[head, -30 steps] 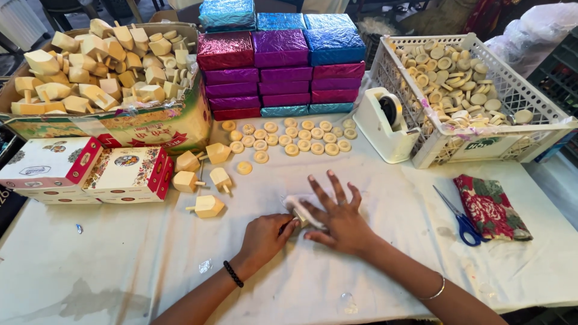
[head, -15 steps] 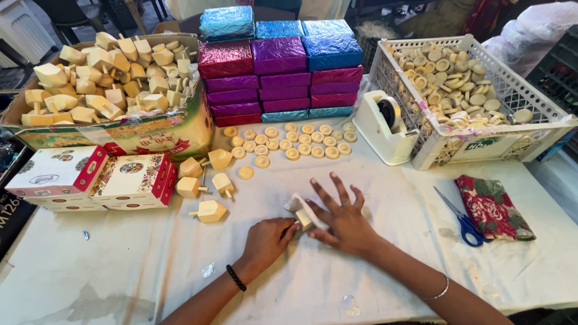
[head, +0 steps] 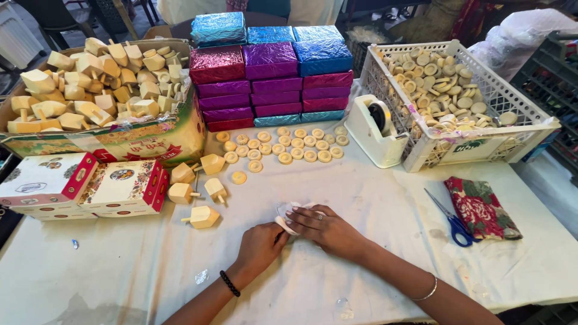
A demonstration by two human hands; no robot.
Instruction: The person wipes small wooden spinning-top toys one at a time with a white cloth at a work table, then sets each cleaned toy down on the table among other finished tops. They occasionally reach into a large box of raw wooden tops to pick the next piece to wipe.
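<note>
My left hand (head: 260, 247) and my right hand (head: 325, 227) meet over a small wooden piece wrapped in clear film (head: 285, 214) on the white tablecloth (head: 361, 198). Both hands pinch and press the wrap; most of the piece is hidden under my fingers. Several loose wooden spinning tops (head: 202, 216) lie just left of my hands. Rows of small round wooden discs (head: 283, 147) lie beyond them.
A cardboard box heaped with wooden tops (head: 96, 78) stands far left, with printed red-and-white boxes (head: 84, 186) in front. Stacked foil-wrapped boxes (head: 271, 78) sit at the back. A white tape dispenser (head: 376, 129), a crate of discs (head: 457, 96), blue scissors (head: 448, 216) and a floral cloth (head: 481, 207) lie right.
My right hand's fingers, spread flat before, have drawn together over the wrapped piece, and my left hand has closed in on it. The camera has moved nearer.
</note>
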